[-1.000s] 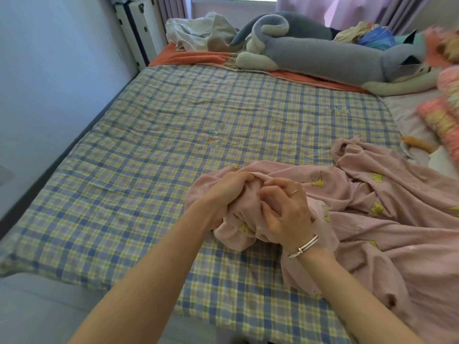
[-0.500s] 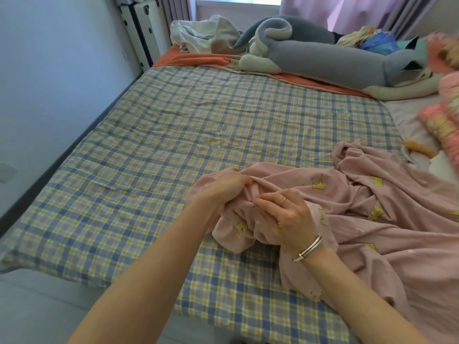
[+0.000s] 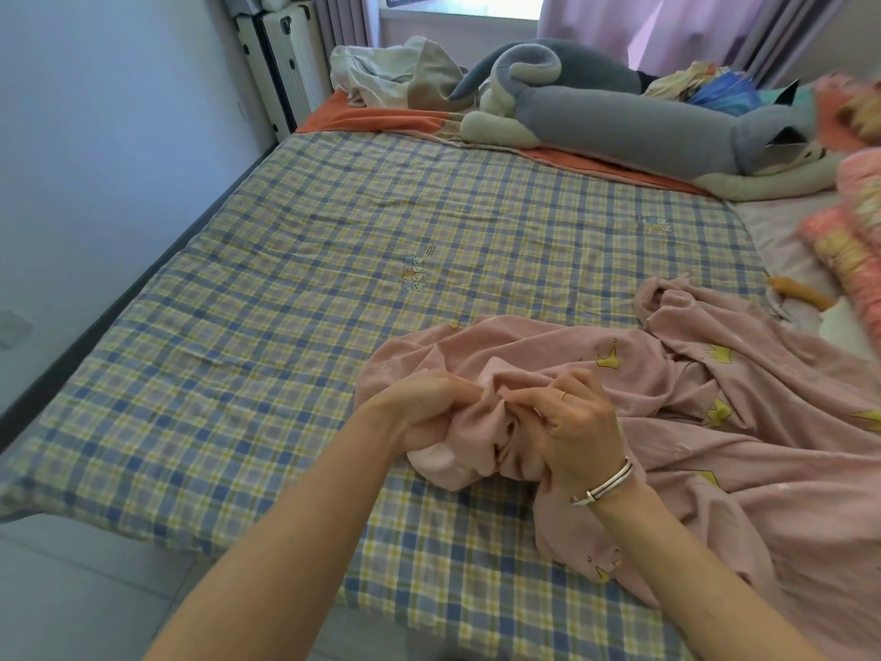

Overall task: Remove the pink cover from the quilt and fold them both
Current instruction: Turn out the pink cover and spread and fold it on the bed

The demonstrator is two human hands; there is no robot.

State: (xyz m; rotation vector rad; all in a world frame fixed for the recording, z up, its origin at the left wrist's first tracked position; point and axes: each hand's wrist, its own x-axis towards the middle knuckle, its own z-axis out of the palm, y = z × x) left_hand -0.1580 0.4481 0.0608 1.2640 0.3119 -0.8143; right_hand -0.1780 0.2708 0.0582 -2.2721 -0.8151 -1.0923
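- Gripping a bunched fold of the pink cover (image 3: 743,450): the left hand (image 3: 419,415) has its fingers curled into the fabric.
- The right hand (image 3: 574,429) pinches the same bunch just beside the left, and the fingertips of both nearly meet over the crease.
- There is a ring (image 3: 563,395) on a right finger and a bracelet (image 3: 605,484) on the right wrist.
- The pink cover has yellow crown prints. It lies crumpled on the near right part of the bed, on top of the checked quilt (image 3: 310,288), and runs off the right of the frame.
- The checked quilt is blue and yellow and is spread flat across the bed.
- At the far end, a grey plush toy (image 3: 619,119) lies across an orange sheet (image 3: 376,119), with rumpled pale cloth (image 3: 381,73) beside it.
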